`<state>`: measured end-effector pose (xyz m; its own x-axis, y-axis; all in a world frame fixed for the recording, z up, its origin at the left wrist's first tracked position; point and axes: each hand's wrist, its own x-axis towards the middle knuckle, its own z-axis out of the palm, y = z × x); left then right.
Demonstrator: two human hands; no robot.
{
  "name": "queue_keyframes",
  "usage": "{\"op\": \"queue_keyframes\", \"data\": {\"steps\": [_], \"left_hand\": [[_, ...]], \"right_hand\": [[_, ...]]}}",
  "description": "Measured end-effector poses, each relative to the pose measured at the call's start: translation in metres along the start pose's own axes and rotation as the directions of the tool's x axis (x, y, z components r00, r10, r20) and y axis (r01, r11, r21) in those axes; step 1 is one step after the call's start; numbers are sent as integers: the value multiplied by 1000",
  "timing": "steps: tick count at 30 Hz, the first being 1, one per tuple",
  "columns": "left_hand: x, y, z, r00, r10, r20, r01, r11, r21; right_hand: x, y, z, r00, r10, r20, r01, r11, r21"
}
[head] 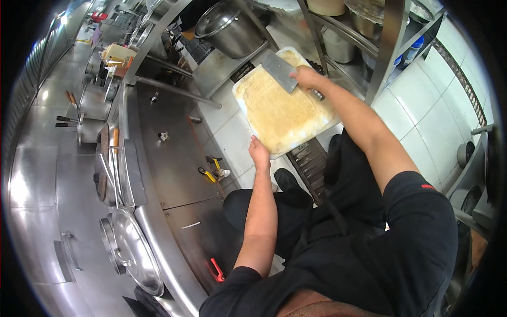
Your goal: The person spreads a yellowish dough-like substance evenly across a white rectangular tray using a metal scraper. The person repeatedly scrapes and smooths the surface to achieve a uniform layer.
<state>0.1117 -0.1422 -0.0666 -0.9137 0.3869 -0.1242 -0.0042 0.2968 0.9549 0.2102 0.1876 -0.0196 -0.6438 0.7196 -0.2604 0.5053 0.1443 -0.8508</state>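
A large white cutting board [283, 111], its face stained yellow-brown, is held tilted over the floor in front of me. My left hand [260, 153] grips its near left edge, the thumb on top. In my right hand [309, 78] is a metal cleaver [279, 73], its broad blade flat against or just above the board's upper part. The cleaver's handle end shows below the right hand. Whether the right fingers also touch the board cannot be told.
A lidded steel stockpot [231, 29] stands beyond the board. Metal shelving [386, 55] with containers rises at the right. Left is a steel stove front [178, 158] with yellow-handled valves [207, 174] and a red lever [217, 270]. A floor drain grate [309, 168] lies below.
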Motion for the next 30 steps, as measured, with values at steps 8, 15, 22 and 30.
{"op": "queue_keyframes", "data": {"steps": [8, 15, 22, 30], "left_hand": [[1, 17, 15, 999, 28, 28, -30, 997, 77], [5, 8, 1, 999, 13, 34, -17, 992, 126], [4, 2, -1, 999, 35, -1, -34, 995, 97], [10, 0, 5, 998, 64, 23, -67, 978, 195]], "right_hand": [[-6, 5, 5, 995, 78, -61, -72, 992, 102], [12, 5, 2, 975, 119, -189, -69, 966, 249], [1, -19, 45, 985, -34, 169, 26, 999, 48], [9, -2, 48, 978, 11, -210, -23, 998, -56]]}}
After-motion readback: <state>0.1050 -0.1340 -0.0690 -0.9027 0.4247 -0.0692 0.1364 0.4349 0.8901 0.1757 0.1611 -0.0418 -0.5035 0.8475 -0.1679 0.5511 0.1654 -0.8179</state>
